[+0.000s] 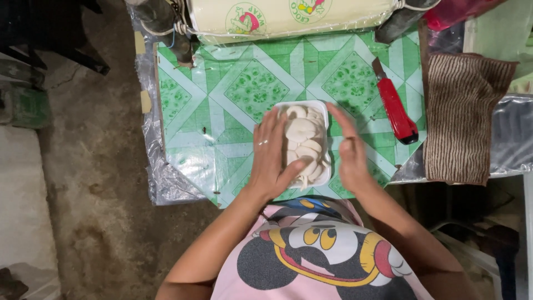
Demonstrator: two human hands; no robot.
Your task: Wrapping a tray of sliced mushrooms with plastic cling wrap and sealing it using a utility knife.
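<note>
The white tray (322, 106) of pale sliced pieces (302, 139) sits at table centre. The left hand (272, 158), at nine o'clock, presses flat with its thumb steadying the slices; the right hand (351, 153), at three o'clock, stands open against the rim, grasping nothing.

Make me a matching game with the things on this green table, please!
Things:
1. white tray
2. utility knife
3. striped cloth
4. big roll of wrap

Places or looks:
A. red handle, lying right of the tray
B. brown, draped at the table's right edge
C. between the left hand and right hand, full of pale round slices
D. across the table's far end

Pairs: 1-C, 2-A, 3-B, 4-D
</note>
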